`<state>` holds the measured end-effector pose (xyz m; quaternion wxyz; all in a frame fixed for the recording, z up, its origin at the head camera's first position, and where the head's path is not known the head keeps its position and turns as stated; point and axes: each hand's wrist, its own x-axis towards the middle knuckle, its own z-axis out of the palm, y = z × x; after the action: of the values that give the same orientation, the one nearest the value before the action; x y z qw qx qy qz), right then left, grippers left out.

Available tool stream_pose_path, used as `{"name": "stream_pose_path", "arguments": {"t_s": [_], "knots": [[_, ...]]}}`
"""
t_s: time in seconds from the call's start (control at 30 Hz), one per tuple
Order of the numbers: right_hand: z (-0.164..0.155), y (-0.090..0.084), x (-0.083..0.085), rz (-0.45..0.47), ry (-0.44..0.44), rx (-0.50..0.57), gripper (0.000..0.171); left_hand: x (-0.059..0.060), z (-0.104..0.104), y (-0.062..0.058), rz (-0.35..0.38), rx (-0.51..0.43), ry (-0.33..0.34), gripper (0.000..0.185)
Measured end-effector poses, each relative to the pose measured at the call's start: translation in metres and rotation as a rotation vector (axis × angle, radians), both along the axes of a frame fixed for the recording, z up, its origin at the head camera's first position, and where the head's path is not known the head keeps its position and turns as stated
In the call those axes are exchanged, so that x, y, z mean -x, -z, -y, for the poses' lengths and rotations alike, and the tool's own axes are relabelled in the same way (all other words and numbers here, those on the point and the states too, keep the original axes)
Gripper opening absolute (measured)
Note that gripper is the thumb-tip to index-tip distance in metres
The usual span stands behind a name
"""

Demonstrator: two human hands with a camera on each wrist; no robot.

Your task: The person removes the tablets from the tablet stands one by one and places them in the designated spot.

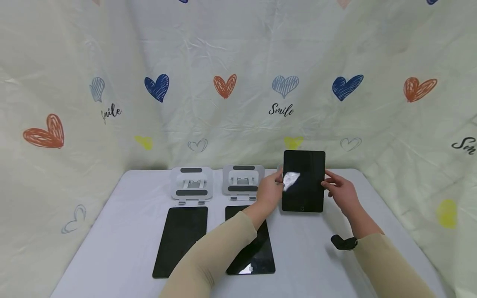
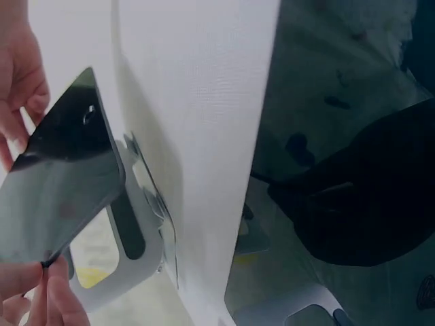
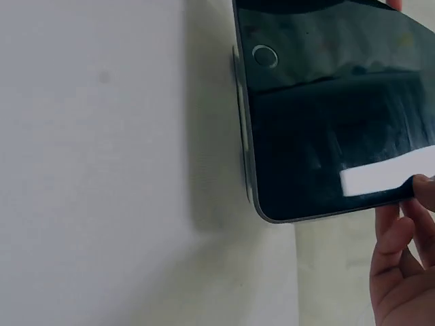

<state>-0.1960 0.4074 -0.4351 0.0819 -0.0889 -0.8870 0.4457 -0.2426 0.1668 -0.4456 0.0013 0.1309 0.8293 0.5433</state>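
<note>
A black tablet stands upright at the back right of the table, against a grey stand that it hides in the head view. My left hand pinches its left edge, with the fingertips showing in the left wrist view. My right hand holds the right edge, with its fingers curled at the rim of the tablet. The tablet leans on the stand. Its home button sits at the lower edge.
Two more grey stands stand along the back of the white table. A black tablet lies flat before each; my left forearm crosses the middle one. Heart-printed cloth walls the table on three sides.
</note>
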Motion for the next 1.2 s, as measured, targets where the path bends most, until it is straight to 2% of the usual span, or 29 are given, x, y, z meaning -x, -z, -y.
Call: {"name": "stream_pose_path", "arguments": {"t_s": [0.23,0.43,0.6,0.83,1.2], "knots": [[-0.005,-0.001,-0.017,0.093,-0.066,0.053,0.060,-0.010,0.008,0.009,0.004,0.031,0.072,0.056],[-0.009,0.000,-0.029,0.113,-0.114,0.147,0.063,-0.023,0.017,0.009,0.038,0.047,0.169,0.059],[-0.008,-0.001,-0.039,0.157,-0.140,0.225,0.066,-0.034,0.023,0.009,0.094,0.128,0.194,0.069],[-0.005,0.002,-0.049,0.265,-0.140,0.255,0.067,-0.048,0.027,0.013,0.131,0.287,0.236,0.083],[-0.008,0.022,-0.067,0.397,-0.123,0.297,0.066,-0.068,0.025,0.024,0.273,0.403,0.296,0.094]]}}
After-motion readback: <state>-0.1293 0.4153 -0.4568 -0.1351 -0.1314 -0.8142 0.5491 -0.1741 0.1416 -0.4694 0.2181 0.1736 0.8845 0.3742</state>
